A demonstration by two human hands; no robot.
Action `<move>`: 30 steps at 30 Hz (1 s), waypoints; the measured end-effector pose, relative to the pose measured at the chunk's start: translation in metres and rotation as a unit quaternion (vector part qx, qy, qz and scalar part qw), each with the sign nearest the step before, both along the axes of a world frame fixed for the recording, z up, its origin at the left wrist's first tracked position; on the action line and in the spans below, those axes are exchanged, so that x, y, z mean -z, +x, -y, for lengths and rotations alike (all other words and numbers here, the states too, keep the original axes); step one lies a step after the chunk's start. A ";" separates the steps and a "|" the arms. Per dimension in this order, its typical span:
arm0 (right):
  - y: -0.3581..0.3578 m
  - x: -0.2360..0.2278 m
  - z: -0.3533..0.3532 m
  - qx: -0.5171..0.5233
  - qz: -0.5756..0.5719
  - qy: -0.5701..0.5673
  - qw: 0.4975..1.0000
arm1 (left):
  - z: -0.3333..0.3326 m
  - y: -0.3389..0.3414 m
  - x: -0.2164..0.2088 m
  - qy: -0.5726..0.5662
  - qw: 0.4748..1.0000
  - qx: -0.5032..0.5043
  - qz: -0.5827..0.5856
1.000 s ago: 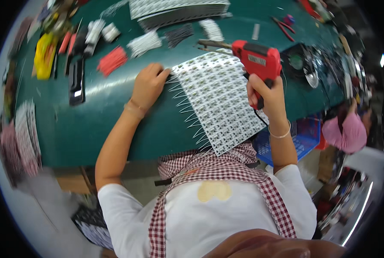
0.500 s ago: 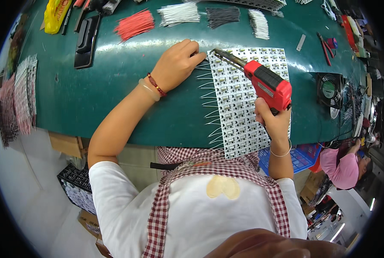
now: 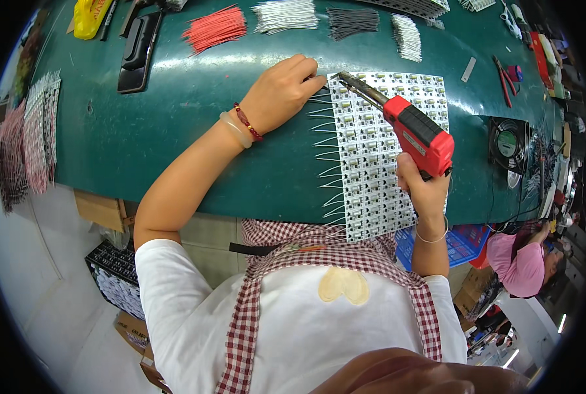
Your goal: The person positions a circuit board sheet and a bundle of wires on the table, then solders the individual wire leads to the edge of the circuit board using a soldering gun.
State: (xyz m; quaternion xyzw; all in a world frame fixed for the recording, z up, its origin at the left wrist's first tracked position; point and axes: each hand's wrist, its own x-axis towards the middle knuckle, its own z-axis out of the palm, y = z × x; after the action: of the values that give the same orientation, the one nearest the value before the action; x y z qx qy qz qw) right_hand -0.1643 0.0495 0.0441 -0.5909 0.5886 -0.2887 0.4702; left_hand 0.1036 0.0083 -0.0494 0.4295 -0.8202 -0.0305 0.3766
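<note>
A white panel of many small circuit boards lies on the table, with short white wires sticking out along its left edge. My right hand grips a red and black soldering gun by its handle, over the panel. The gun's metal tip points to the panel's upper left corner. Close to that tip, my left hand is pinched at the corner. A bit of dark wire shows by its fingertips, mostly hidden by them.
Bundles of red wires, white wires and black wires lie along the back. Red-handled pliers and a small black fan are on the right. Wired panels hang at the far left edge. A person in pink sits to the right.
The view has shifted slightly, so the table's things appear a little right and higher. Both hands stay at the panel's upper left corner, with the soldering gun still held there.
</note>
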 end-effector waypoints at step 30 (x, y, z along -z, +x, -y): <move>0.002 -0.008 -0.021 0.031 0.071 0.022 0.997 | -0.003 0.000 -0.003 -0.063 0.996 -0.022 0.064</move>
State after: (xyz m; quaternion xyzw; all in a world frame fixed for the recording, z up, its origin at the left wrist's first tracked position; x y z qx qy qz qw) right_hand -0.1624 0.0704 0.0524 -0.5397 0.5781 -0.3313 0.5146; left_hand 0.1036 0.0112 -0.0464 0.4237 -0.8332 0.0572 0.3507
